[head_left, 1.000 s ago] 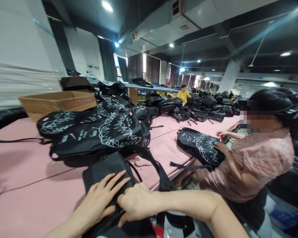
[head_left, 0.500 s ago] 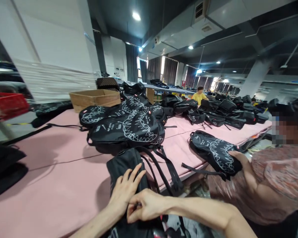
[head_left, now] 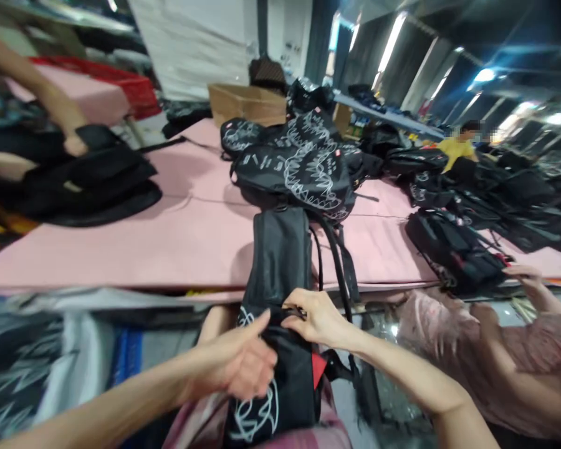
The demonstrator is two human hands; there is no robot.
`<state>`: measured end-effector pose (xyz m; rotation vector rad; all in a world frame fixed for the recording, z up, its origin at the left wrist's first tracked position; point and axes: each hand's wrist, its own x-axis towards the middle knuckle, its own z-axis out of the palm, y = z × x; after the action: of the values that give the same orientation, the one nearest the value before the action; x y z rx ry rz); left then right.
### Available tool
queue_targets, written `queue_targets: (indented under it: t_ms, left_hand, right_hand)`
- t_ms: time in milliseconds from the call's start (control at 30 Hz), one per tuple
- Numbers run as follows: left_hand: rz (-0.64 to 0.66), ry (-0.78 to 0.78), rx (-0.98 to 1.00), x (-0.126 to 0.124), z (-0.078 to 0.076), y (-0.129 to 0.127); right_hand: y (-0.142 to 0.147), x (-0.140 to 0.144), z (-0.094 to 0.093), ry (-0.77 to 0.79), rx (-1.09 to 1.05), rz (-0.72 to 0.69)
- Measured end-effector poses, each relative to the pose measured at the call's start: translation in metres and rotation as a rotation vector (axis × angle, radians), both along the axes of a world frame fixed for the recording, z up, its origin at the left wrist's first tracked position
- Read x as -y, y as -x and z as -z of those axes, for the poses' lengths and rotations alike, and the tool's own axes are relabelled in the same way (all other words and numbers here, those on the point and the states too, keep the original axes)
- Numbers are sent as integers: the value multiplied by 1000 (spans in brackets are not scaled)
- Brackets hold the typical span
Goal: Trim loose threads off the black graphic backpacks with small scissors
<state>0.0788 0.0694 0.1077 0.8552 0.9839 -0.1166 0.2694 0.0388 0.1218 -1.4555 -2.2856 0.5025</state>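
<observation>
The black backpack (head_left: 280,268) is hanging over the near edge of the pink bench (head_left: 168,243), its upper part lying flat on the bench and its lower, white-scribbled part drooping toward the person's lap, right between both hands. The left hand (head_left: 240,362) is pressing against the bag's left side just below the bench edge, fingers loosely curled and not gripping anything I can make out. The right hand (head_left: 315,318) is pinching the bag's fabric at a seam or zipper line; motion blur is making the exact spot hard to tell. Both forearms are reaching in from the bottom edge, converging on the bag. To the right, a co-worker's hand (head_left: 523,272) is resting at another black bag (head_left: 458,252).
</observation>
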Motion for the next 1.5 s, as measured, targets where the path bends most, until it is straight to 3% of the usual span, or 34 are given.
queue_targets:
  t_ms: [100,167,300,433,600,833,1100,1200,1267,1333,1367,1433,1500]
  left_hand:
    - [-304,421,141,-2,13,-13]
    - [-405,506,197,-6,22,-19]
    - [-477,449,284,6,35,-20]
    - [-565,294,455,29,45,-20]
    - [-692,184,402,42,53,-23]
    - [-661,161,383,37,46,-19]
    - [-554,72,402,31,49,-28]
    - [-467,30,341,26,47,-23]
    - [-264,-21,252,13,40,-7]
    - [-131,-177,122,-12,28,14]
    - [-140,-322,62,-28,21,24]
    - [-290,-714,-16,-63,6,32]
    - [-448,-1010,-64,-97,-4,24]
  right_hand:
    - [9,12,20,-175,247,-131]
    - [10,23,32,-292,339,-165]
    - [1,42,45,-420,358,-179]
    - [-8,54,49,-395,335,-199]
    - [-10,59,52,-393,314,-209]
    - [-8,52,50,-380,322,-171]
    - [6,32,20,-29,419,-34]
    - [8,19,5,97,469,-90]
    - [4,14,-1,118,368,-139]
    - [-1,11,0,86,181,-117]
    - [-3,10,2,65,93,-88]
    - [-1,8,9,20,-9,-20]
    - [6,5,17,-26,-14,41]
